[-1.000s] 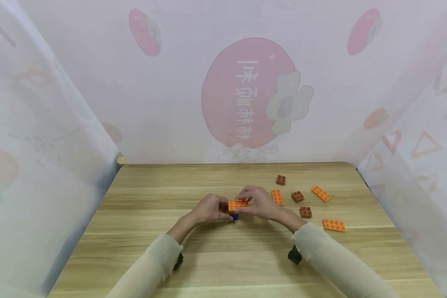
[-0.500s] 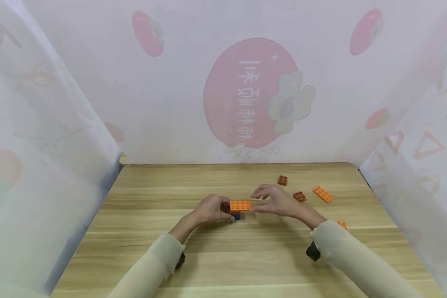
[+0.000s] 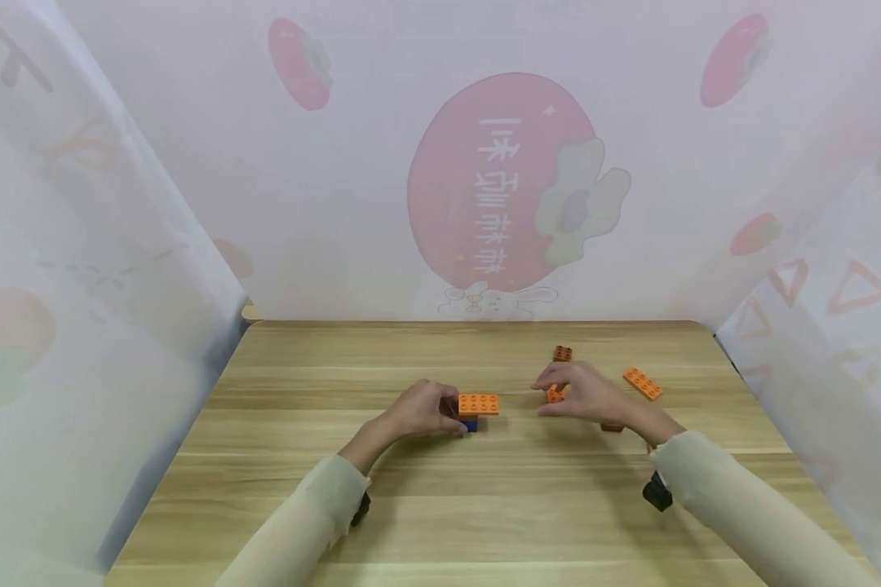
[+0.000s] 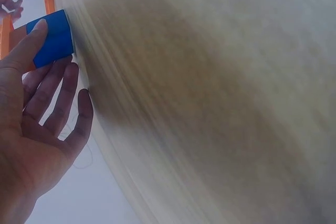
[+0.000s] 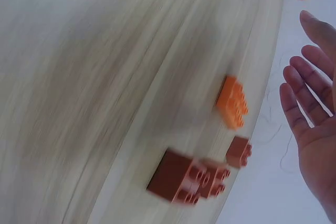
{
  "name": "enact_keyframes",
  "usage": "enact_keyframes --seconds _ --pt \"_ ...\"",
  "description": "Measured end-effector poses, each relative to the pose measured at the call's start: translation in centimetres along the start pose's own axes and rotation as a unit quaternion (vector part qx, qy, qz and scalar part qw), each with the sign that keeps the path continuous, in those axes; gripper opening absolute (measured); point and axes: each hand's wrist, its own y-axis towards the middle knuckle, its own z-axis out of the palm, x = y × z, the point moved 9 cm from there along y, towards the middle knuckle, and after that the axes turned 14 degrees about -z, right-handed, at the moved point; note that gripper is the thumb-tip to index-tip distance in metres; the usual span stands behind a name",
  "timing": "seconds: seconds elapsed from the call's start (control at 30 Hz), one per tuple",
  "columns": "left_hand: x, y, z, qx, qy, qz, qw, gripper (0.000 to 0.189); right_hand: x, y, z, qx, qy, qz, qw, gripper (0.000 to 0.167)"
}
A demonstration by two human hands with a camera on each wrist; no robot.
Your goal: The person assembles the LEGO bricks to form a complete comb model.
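left grip [image 3: 414,409] is clamping stack [image 3: 479,405] on worktop [image 3: 484,514] | right grip [image 3: 583,395] is hanging near orange brick [image 5: 231,102], fingers apart | probably best: steadying stack, pinching orange brick's sides, avoiding brown blocks [image 5: 170,176]

Enclosed tabletop workspace, pink-printed white sheets [image 3: 360,204], wood-grain table [image 3: 484,522]
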Motion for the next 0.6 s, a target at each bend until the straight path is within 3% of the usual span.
enact_keyframes --seconds 0.33,0.6 --pt "0.2 0.5 -0.2 0.004 -0.004 -0.004 1.0 0.03 -1.2 -3.2 -1.9 0.015 -0.01 0.007 0.9998 0.031" --pt "0.5 0.7 -0.2 0.009 -0.003 -0.011 0.9999 0.029 -3.1 -6.2 -2.9 0.024 0.008 0.056 0.9981 0.03"
